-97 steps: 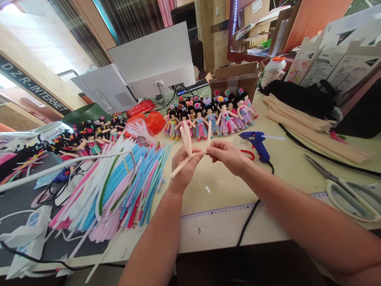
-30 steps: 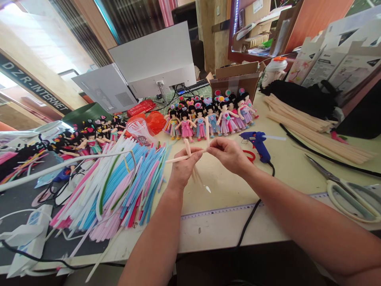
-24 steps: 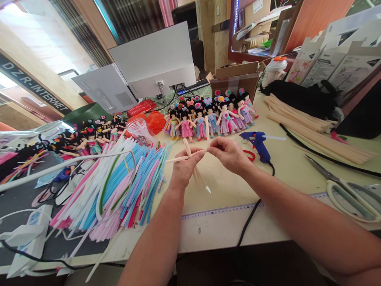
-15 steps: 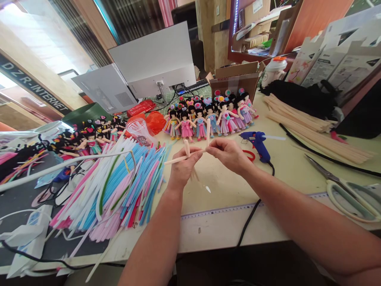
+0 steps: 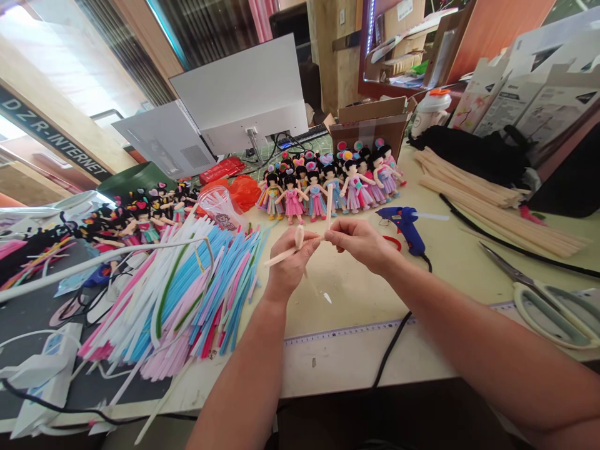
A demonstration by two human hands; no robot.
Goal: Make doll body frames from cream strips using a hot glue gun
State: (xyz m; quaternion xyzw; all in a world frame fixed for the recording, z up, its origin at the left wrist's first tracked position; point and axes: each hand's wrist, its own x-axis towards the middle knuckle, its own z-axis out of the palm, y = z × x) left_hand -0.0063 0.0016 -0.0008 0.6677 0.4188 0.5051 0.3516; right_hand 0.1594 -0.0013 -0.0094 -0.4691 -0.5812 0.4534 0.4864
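My left hand is closed around a bent bundle of beige pipe cleaners; one end sticks out to the left and a folded loop rises above the fingers. My right hand pinches the bundle's right part, where a beige pipe-cleaner end stands upright. The fingertips of both hands almost meet, and they cover the join between them. Behind the hands stand several finished pipe-cleaner dolls in colourful skirts with black hair.
A blue glue gun lies right of my hands, with scissors nearer the right edge. Cut pipe cleaners are heaped on the left. Beige stems lie at the right. A ruler strip runs along the front.
The folded loop and the left-pointing end have shifted slightly right and turned in my left hand. The upright end in my right hand has tilted a little. Both hands keep their hold.
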